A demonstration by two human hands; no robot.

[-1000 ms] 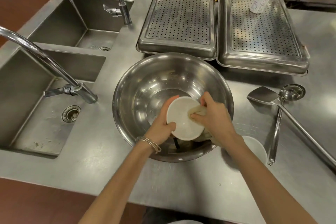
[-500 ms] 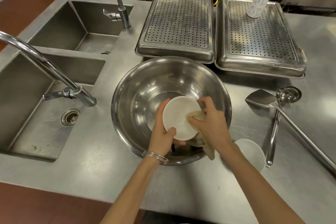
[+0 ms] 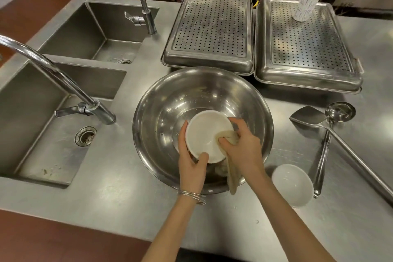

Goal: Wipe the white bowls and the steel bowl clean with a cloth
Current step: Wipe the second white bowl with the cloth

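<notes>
While left hand (image 3: 192, 164) grips a round white bowl (image 3: 205, 134) | right hand (image 3: 244, 149) clutches a beige cloth (image 3: 228, 137) inside | over shiny steel bowl (image 3: 165, 100) | brushed worktop (image 3: 119, 193)

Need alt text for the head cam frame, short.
Over a large steel bowl on a steel counter, the left hand holds a white bowl while the right hand presses a cloth inside it. A second white bowl sits to the right, near a ladle and spatula; sinks lie left.
</notes>
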